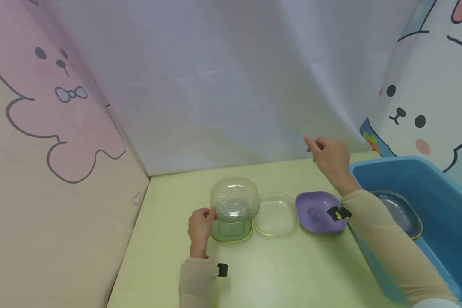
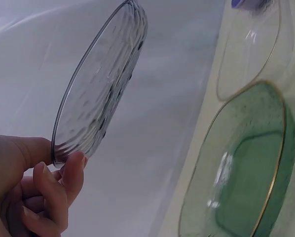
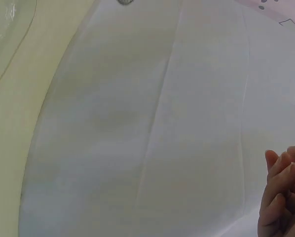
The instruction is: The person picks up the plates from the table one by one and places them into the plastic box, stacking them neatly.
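Textured clear plate (image 1: 235, 199): I note left hand (image 1: 200, 229) fingers (image 2: 71, 177) pinching its rim above green dish (image 1: 231, 229); right hand (image 1: 329, 158) loosely curled, empty. Lower level, centred.

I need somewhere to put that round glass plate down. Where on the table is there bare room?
Bare table lies in front of the dish row, between the two sleeves, and behind it up to the white curtain. The row is crowded: green dish, clear dish and purple dish sit edge to edge. The left hand holds the round glass plate above the green dish.
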`<state>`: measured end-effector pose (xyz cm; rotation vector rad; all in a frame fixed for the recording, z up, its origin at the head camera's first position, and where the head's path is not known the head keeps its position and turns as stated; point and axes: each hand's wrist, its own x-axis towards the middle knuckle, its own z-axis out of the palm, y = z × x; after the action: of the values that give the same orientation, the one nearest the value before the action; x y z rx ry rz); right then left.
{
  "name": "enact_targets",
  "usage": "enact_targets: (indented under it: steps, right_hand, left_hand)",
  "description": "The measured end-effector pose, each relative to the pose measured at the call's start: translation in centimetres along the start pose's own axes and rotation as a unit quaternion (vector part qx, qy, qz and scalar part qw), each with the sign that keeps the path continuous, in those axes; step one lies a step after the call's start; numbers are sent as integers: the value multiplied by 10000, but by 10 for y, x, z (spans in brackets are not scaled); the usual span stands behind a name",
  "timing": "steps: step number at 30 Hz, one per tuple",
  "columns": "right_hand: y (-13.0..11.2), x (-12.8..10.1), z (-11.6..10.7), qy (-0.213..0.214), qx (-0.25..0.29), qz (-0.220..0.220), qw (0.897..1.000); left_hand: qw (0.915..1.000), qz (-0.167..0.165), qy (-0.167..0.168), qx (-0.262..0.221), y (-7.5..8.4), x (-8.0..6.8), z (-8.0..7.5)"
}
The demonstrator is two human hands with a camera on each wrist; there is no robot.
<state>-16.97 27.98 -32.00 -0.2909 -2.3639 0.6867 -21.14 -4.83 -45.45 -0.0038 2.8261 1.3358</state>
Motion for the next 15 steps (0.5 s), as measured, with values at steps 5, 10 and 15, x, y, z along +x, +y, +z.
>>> enact_targets:
  steps: [5, 10, 15]
  right_hand:
    - [5, -17, 21, -315, 403, 588, 9970]
    - [19, -46, 47, -543, 671, 1050, 9907]
    - [34, -81, 71, -1406, 871, 1446, 9756]
  left_hand:
    - [9994, 213, 145, -239, 8, -12, 32]
    - [9970, 556, 314, -442, 11, -21, 53]
    - [9954, 682, 371, -568, 13, -31, 68]
